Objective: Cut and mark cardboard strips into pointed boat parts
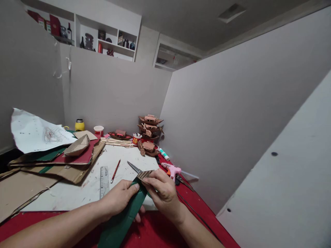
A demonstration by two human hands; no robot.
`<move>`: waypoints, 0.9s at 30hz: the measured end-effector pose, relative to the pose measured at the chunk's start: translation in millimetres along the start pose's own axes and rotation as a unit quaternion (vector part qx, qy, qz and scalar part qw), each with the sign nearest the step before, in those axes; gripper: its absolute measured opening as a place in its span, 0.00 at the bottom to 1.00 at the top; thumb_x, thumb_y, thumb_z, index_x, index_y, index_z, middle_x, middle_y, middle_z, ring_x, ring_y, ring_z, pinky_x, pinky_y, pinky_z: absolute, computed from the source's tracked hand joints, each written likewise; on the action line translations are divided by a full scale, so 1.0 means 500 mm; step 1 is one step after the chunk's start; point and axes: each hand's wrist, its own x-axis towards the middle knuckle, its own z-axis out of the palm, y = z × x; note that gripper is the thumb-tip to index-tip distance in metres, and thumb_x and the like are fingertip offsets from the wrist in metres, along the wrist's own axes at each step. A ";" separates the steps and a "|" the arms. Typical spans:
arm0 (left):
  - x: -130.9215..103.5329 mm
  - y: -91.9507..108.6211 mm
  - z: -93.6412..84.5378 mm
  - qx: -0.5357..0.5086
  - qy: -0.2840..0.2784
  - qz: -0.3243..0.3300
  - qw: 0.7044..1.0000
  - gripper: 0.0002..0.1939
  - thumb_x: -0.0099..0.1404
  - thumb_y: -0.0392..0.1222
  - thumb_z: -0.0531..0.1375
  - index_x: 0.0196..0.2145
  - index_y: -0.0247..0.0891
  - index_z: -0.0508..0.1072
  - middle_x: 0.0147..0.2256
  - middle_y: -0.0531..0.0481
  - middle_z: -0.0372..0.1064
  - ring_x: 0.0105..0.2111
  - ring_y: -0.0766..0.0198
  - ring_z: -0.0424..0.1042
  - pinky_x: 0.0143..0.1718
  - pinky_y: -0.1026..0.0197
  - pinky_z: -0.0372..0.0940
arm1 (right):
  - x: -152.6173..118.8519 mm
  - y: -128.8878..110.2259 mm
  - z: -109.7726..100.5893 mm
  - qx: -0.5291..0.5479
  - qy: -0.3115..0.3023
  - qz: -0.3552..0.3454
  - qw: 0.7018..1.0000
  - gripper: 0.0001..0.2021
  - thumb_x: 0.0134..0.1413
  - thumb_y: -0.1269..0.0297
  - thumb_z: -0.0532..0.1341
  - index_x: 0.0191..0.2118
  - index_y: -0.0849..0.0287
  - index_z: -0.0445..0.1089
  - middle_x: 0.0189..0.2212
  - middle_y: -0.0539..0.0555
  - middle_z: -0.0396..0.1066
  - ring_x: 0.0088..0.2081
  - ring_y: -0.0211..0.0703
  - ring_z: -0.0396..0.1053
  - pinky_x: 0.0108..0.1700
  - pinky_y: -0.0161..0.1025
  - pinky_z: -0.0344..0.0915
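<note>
A long green cardboard strip (126, 215) slants up from the bottom edge, with my left hand (120, 194) closed around its upper part, thumb on top. At its top end a corrugated brown piece (145, 175) shows its ridges. My right hand (164, 193) pinches that corrugated piece, fingers pressed together, close to my left thumb. Metal scissors (133, 167) lie just beyond, their lower part hidden behind the cardboard. A clear ruler (104, 182) and a red pencil (115, 171) rest on the white board (90, 199) left of my hands.
Stacked cardboard sheets (74, 172) with a small cardboard boat (77, 146) fill the left side. Model boats (150, 129), thin sticks (119, 142) and a paper cup (137, 138) stand at the back. A pink glue gun (172, 170) lies right, beside a grey partition (219, 113).
</note>
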 end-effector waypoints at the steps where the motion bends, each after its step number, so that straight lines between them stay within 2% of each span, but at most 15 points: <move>1: 0.002 -0.003 -0.001 0.002 0.003 -0.004 1.000 0.27 0.57 0.66 0.55 0.33 0.36 0.67 0.24 0.44 0.75 0.17 0.61 0.73 0.16 0.66 0.62 | -0.001 0.000 0.001 -0.007 -0.011 -0.006 1.000 0.10 0.57 0.76 0.59 0.41 0.55 0.73 0.30 0.53 0.70 0.32 0.42 0.66 0.32 0.39 0.64; 4: 0.006 -0.006 -0.006 0.007 0.003 -0.005 1.000 0.27 0.59 0.66 0.53 0.31 0.35 0.68 0.23 0.45 0.75 0.17 0.62 0.72 0.16 0.66 0.62 | -0.001 0.001 0.004 -0.004 -0.020 -0.001 1.000 0.09 0.57 0.75 0.59 0.40 0.55 0.73 0.29 0.53 0.70 0.31 0.42 0.66 0.32 0.39 0.64; 9: 0.005 0.001 -0.014 0.028 0.014 0.059 0.998 0.23 0.59 0.62 0.57 0.30 0.36 0.67 0.22 0.51 0.72 0.18 0.64 0.71 0.20 0.66 0.62 | 0.009 0.004 0.005 0.046 -0.002 0.067 0.997 0.07 0.57 0.74 0.60 0.37 0.55 0.74 0.29 0.53 0.70 0.34 0.42 0.69 0.35 0.39 0.67; 11: 0.005 0.003 -0.012 0.032 0.021 0.060 0.997 0.24 0.59 0.63 0.56 0.29 0.36 0.66 0.21 0.52 0.71 0.18 0.64 0.71 0.19 0.66 0.61 | 0.010 0.008 0.007 0.045 -0.007 0.076 0.996 0.06 0.57 0.73 0.61 0.35 0.56 0.74 0.29 0.52 0.70 0.33 0.42 0.69 0.34 0.38 0.67; 17: 0.009 -0.005 0.003 0.029 0.053 0.027 0.998 0.25 0.57 0.65 0.56 0.26 0.36 0.67 0.17 0.53 0.69 0.15 0.64 0.66 0.18 0.64 0.60 | -0.005 0.003 0.015 -0.009 -0.036 0.015 0.999 0.06 0.58 0.74 0.59 0.36 0.58 0.73 0.30 0.55 0.71 0.33 0.43 0.67 0.34 0.40 0.64; 20: 0.012 -0.006 0.004 0.014 0.049 0.037 0.998 0.26 0.55 0.64 0.58 0.23 0.35 0.66 0.16 0.54 0.67 0.15 0.69 0.63 0.18 0.67 0.58 | -0.008 -0.006 0.020 -0.002 -0.064 -0.004 0.998 0.07 0.57 0.74 0.58 0.36 0.58 0.73 0.29 0.55 0.71 0.32 0.43 0.67 0.34 0.40 0.64; 23: 0.009 -0.001 -0.002 0.002 0.039 0.061 0.997 0.24 0.54 0.62 0.62 0.23 0.35 0.65 0.15 0.57 0.63 0.15 0.72 0.61 0.17 0.70 0.54 | -0.002 -0.008 0.017 0.025 -0.025 0.040 0.999 0.06 0.57 0.73 0.59 0.34 0.58 0.73 0.28 0.53 0.68 0.31 0.42 0.67 0.33 0.39 0.64; 27: -0.003 0.007 -0.004 -0.018 -0.008 0.030 0.999 0.23 0.56 0.62 0.60 0.32 0.36 0.68 0.23 0.51 0.73 0.19 0.64 0.71 0.18 0.67 0.61 | 0.009 -0.003 0.005 0.097 0.037 0.126 0.987 0.05 0.58 0.71 0.60 0.34 0.57 0.73 0.30 0.52 0.69 0.33 0.40 0.68 0.35 0.37 0.67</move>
